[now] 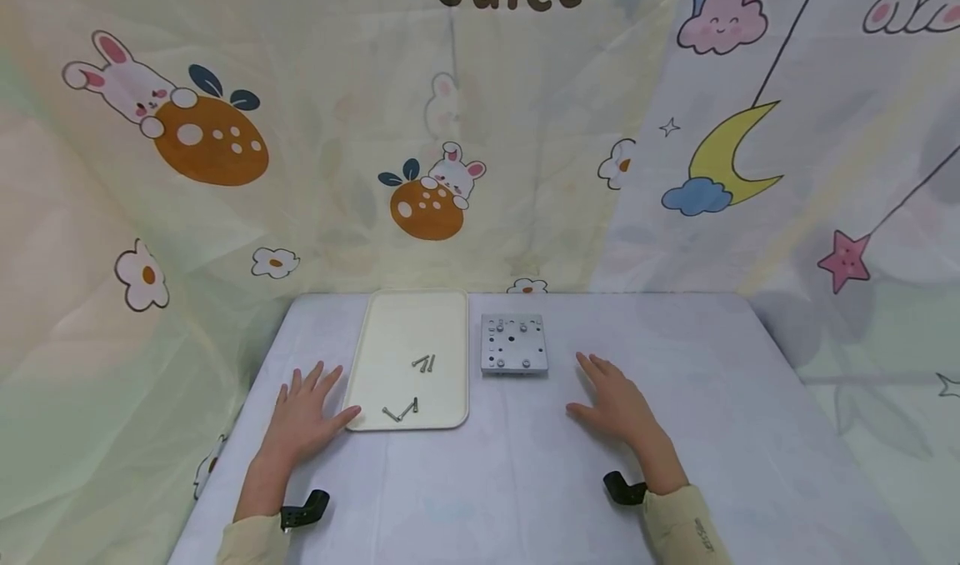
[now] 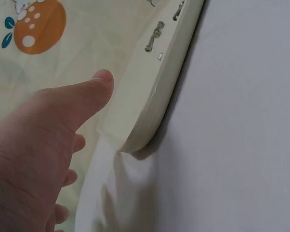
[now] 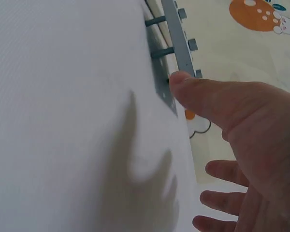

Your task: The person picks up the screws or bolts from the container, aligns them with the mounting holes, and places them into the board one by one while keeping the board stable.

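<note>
My left hand (image 1: 303,419) is spread with straight fingers beside the near left corner of a cream tray (image 1: 405,319), its thumb overlapping the rim in the head view. Two small groups of metal screws (image 1: 424,363) lie in that tray. Right of the tray stands a square metal plate (image 1: 513,344) with drilled holes and several bolts in its top. In the right wrist view the plate (image 3: 179,41) sits raised on bolt shanks that reach down from it. My right hand (image 1: 617,402), fingers extended and holding nothing, hovers to the right of the plate.
A white cloth covers the table (image 1: 675,348). Behind and beside it hangs a printed curtain (image 1: 337,132) with rabbits, oranges and flowers. Each wrist wears a black camera mount (image 1: 306,511).
</note>
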The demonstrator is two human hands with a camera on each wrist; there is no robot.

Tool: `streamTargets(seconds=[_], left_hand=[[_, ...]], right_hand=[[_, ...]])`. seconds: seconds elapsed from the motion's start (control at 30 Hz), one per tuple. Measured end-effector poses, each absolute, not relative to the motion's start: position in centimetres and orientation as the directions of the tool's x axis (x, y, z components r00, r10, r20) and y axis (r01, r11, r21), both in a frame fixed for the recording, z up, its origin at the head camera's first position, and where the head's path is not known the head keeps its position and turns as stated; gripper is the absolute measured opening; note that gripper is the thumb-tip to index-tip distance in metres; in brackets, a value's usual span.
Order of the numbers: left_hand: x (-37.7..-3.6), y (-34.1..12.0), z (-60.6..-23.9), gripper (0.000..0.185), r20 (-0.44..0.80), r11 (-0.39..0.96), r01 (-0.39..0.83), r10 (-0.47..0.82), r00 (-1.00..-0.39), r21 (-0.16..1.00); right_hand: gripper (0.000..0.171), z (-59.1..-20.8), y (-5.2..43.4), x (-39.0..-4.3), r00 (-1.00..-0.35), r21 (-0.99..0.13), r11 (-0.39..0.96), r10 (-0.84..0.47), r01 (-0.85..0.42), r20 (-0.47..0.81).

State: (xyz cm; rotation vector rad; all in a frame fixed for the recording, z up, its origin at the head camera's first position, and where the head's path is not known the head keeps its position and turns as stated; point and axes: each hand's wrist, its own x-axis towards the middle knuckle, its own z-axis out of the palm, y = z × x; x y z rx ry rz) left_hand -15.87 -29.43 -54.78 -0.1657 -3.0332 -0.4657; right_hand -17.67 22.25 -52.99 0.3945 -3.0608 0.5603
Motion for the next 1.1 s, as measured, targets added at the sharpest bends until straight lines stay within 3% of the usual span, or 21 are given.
streamTargets(seconds=[0.33,0.6,0.77,1.1], left_hand=[[-16.2,-28.8,-54.6,0.065,0.095,0.900,0.157,0.129,-0.987,0.406],[-16.3,-28.1,-54.5,0.045,0.121,0.872,0.204,0.167,-0.978,0.444],[-16.2,-27.5,-54.5,0.040,0.111,0.844,0.209,0.177,-0.978,0.493],[-16.4,-26.6,-54.2,0.034,0.089,0.751,0.203,0.190,-0.978,0.629]], right_hand=[[0.088,-53.1,19.3,-20.1,-0.971,-0.571,0.800,-0.237,-0.185,-0.017],[0.093,-53.7,18.4,-22.1,-0.974,-0.656,0.737,-0.228,-0.162,-0.015],[0.096,-53.9,17.7,-22.9,-0.981,-0.725,0.682,-0.189,-0.093,-0.052],[0.099,-55.0,17.0,-24.1,-0.985,-0.756,0.653,-0.159,-0.048,-0.075]])
